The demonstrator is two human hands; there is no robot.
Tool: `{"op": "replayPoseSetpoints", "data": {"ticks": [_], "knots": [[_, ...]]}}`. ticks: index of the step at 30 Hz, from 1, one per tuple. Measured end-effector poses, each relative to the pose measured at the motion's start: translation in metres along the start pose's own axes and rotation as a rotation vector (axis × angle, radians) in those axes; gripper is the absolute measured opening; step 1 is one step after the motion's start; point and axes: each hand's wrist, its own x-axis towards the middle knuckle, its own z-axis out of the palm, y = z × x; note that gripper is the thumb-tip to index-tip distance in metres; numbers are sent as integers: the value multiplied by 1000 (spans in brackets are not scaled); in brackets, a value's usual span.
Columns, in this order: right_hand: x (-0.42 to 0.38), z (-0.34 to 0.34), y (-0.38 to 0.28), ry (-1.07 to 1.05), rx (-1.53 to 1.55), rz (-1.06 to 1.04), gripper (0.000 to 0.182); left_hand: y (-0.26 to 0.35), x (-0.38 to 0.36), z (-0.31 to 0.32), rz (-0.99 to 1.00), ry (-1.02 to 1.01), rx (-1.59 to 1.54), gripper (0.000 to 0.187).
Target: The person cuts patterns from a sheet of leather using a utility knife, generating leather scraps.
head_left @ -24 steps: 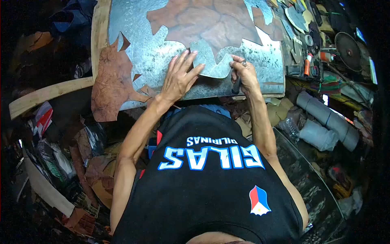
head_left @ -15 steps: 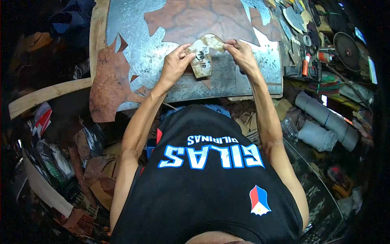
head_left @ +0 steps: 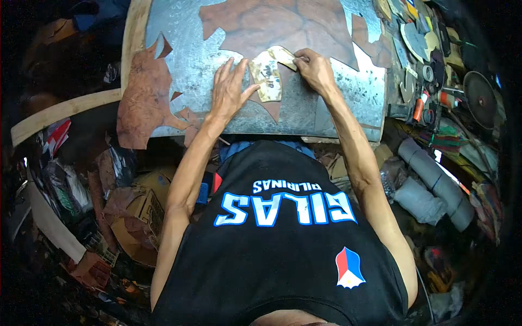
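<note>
A pale, stained pattern piece [head_left: 268,81] with dark handwriting lies over a small brown leather scrap [head_left: 291,89] on the metal-topped table [head_left: 217,122]. My left hand [head_left: 231,89] is open at its left side, fingers spread toward the tabletop and thumb tip by the pattern's lower left edge. At the pattern's right tip, my right hand [head_left: 314,70] is closed in a pinch on it. Just beyond both hands is a large brown leather piece [head_left: 277,30].
Another brown leather piece [head_left: 144,98] hangs over the table's left edge, beside a wooden rail [head_left: 133,38]. At the right are an orange-and-white bottle [head_left: 419,107], a dark round disc [head_left: 479,100] and several cut patterns. Grey rolls [head_left: 435,182] lie below.
My left hand has let go of the pattern piece and opened flat beside it. The pattern has gone down onto the leather scrap, with my right hand still at its tip.
</note>
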Motion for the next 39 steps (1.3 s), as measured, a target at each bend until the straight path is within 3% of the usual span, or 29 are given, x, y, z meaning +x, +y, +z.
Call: {"op": "replayPoseSetpoints", "data": {"ticks": [5,7,10,23,25,39], "knots": [[2,-15,-5,-106,-211,-41,29,-1,-3,7,4,10,43,72],[1,-20,6,-108,-217,-214,34,0,-4,7,-11,0,26,71],[-10,-24,15,-101,-218,-288,39,0,-6,7,-26,-40,47,70],[-12,-13,22,-34,-237,-317,38,-3,-12,13,-4,-62,70,76],[-12,-13,21,-50,-230,-299,38,-4,-14,16,-21,12,-45,80],[-4,-24,23,-141,-197,-281,33,0,-13,15,-18,-76,41,84]]}}
